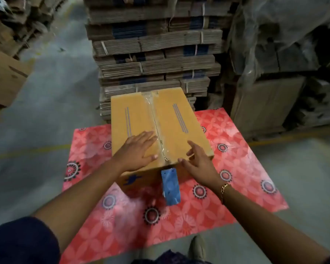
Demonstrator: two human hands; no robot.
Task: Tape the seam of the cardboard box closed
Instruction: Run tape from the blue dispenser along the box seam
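A tan cardboard box (175, 121) stands on a red patterned mat (236, 161). Clear tape (154, 119) runs along its centre seam from the far edge to the near edge. My left hand (136, 152) lies flat on the left flap, fingers spread, beside the seam. My right hand (197, 159) hovers over the near right part of the top with fingers apart, holding nothing. A blue tape dispenser (170, 185) hangs or leans at the box's near face, just below the seam's end, between my two wrists.
A tall stack of bundled flat cardboard (154, 54) rises right behind the box. Plastic-wrapped pallets (274, 63) stand at the right, loose cartons (6, 80) at the left. Grey concrete floor (46, 121) surrounds the mat. My shoe (197, 248) shows at the bottom.
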